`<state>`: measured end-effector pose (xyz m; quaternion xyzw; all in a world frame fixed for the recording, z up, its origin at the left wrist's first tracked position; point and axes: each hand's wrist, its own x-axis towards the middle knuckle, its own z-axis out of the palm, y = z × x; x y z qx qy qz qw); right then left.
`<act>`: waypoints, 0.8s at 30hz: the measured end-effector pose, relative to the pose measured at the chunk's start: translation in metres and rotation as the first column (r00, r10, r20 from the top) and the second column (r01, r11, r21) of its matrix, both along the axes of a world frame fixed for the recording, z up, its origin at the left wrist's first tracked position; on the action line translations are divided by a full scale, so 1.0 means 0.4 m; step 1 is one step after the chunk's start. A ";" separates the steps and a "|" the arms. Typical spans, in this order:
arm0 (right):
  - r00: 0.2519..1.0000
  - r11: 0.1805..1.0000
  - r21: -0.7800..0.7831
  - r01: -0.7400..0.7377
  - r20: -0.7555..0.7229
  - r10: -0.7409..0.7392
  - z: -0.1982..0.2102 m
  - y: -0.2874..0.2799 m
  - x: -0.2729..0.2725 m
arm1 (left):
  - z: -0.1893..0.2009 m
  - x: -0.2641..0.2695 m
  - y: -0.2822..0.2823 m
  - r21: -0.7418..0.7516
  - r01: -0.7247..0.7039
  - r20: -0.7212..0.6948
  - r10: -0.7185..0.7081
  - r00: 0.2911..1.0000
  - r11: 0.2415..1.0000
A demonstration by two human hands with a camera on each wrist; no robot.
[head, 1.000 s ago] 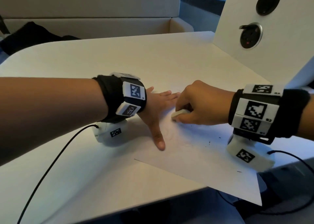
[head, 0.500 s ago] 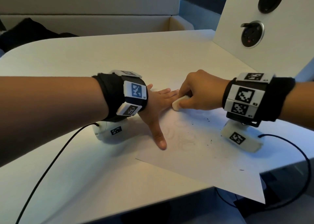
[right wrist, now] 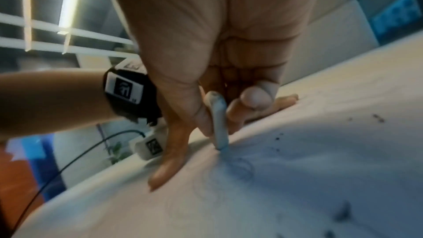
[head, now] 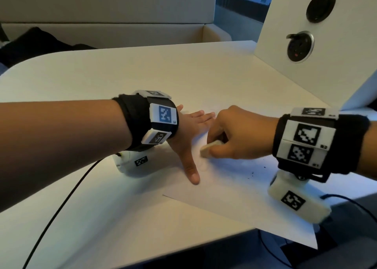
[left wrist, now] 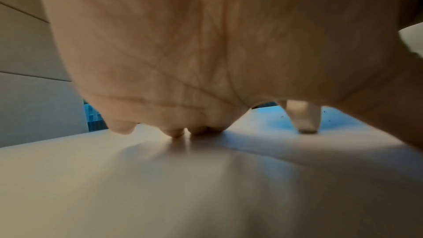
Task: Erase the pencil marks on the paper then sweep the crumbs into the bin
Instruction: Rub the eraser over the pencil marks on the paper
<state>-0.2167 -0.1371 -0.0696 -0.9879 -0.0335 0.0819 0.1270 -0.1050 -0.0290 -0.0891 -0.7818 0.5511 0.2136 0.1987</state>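
Observation:
A white sheet of paper [head: 234, 191] lies on the table, its near corner hanging over the front edge. Faint pencil loops [right wrist: 240, 169] show on it. My left hand [head: 189, 136] lies flat on the paper's left part, fingers straight and thumb spread toward me. My right hand [head: 230, 138] pinches a white eraser [head: 210, 146] between thumb and fingers, its tip pressed on the paper right beside the left thumb. In the right wrist view the eraser [right wrist: 218, 124] stands on the marks. Dark crumbs [head: 253, 174] dot the paper to the right. No bin shows.
The white table [head: 142, 75] stretches away behind the hands. A white upright panel [head: 326, 34] with two round sockets stands at the back right. A beige bench with a dark bag [head: 30, 44] sits behind. Black cables [head: 61, 207] trail off both wrists.
My right hand has rubbed the eraser back toward me and to the left, down beside the left thumb. The left hand stays pressed flat on the paper.

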 end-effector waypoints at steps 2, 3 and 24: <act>0.999 0.999 -0.010 0.036 0.013 -0.036 0.005 -0.020 0.013 | 0.001 -0.002 -0.001 0.001 0.000 0.009 0.000 1.000 1.000; 0.997 0.997 -0.015 0.071 0.037 -0.071 0.008 -0.037 0.024 | 0.002 -0.003 0.000 0.004 0.000 0.012 0.000 1.000 1.000; 0.994 0.994 -0.049 0.094 0.058 -0.091 0.016 -0.062 0.027 | 0.019 -0.013 0.001 0.027 -0.029 0.022 0.028 0.999 0.999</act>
